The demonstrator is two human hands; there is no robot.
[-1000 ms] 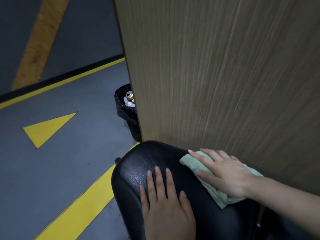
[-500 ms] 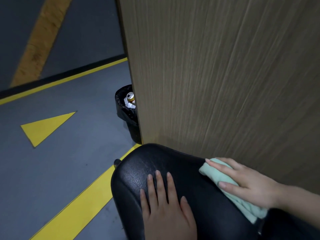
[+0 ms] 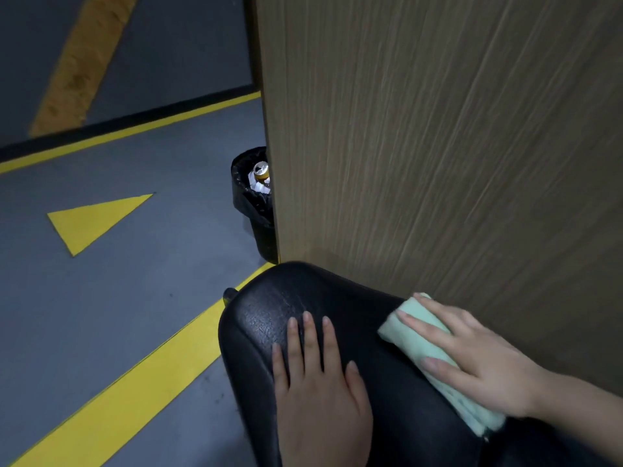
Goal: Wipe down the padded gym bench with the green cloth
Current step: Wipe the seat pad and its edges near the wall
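The left hand (image 3: 317,392) lies flat on the black padded gym bench (image 3: 266,318), palm down. Its fingers (image 3: 312,335) are straight and held close together, with the thumb set slightly apart on the right side. The hand holds nothing.

The right hand (image 3: 472,358) lies on the green cloth (image 3: 397,328) and presses it onto the bench padding. Its fingers (image 3: 426,332) are straight and spread over the top of the cloth; the thumb lies along the near edge of the cloth. The cloth is folded into a long pad. It lies on the right side of the bench, just beside the wooden panel (image 3: 438,146), and extends from under the wrist to beyond the fingertips.

The bench padding is glossy, with fine creases near its rounded far end. That end meets the bottom edge of the wooden panel.

Left of the bench, the grey floor (image 3: 135,281) carries yellow stripes and a yellow triangle (image 3: 91,219).

Farther back, a black-lined waste bin (image 3: 249,203) stands against the panel edge, partly hidden by it. A can (image 3: 261,171) and white paper show at its top.
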